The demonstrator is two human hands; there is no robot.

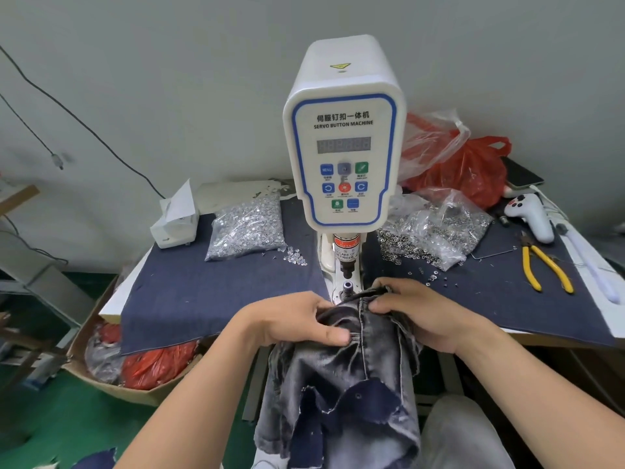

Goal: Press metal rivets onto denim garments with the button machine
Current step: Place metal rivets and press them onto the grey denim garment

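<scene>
My left hand [297,321] and right hand [417,313] both grip the bunched top edge of a faded denim garment [351,384], fingers curled into the folds, thumbs pressed on the cloth, holding it just in front of the lower die [347,288] of the white servo button machine [343,137]. The rest of the garment hangs off the table edge toward my lap, with one small metal rivet [357,396] showing on a darker flap. The machine's punch [346,262] stands directly above the die, apart from it. A dark blue denim sheet [209,292] covers the worktable. Left of the machine lies a clear bag of silvery rivet parts [247,228], with a white tissue box [176,220] beyond it. To the right sit an open bag of metal rings [436,231], yellow-handled pliers [544,267], a white handheld controller [532,216] and a red plastic bag [473,170].
</scene>
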